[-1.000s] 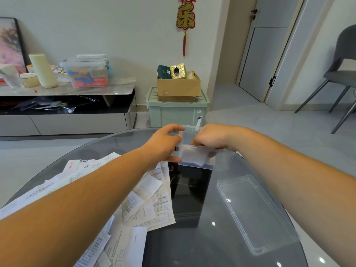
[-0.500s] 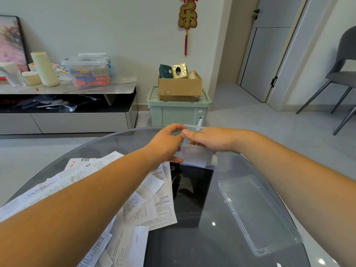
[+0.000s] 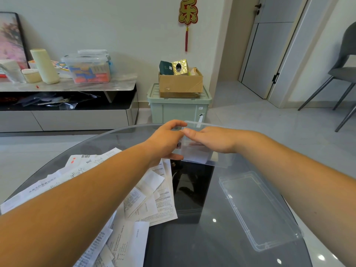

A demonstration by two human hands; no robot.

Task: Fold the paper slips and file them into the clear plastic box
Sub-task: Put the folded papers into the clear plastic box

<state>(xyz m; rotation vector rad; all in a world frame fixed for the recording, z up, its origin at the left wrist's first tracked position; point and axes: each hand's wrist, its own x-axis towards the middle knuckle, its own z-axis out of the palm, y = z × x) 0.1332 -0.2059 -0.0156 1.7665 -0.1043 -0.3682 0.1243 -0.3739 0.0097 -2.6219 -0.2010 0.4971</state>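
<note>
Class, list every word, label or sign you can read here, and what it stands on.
"乐": on the red-and-gold wall hanging.
Paper slips: print and barcodes too small to read.
Green bin sticker: too small to read.
Clear tub on the sideboard: contents' print blurred.

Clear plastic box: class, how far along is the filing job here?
Done: the lid lies off beside the clear plastic box, and a white slip shows inside it. In hand: the left hand grips the box's end while the right hand reaches flat into it. Left: a pile of slips lies unfolded on the glass table.
</note>
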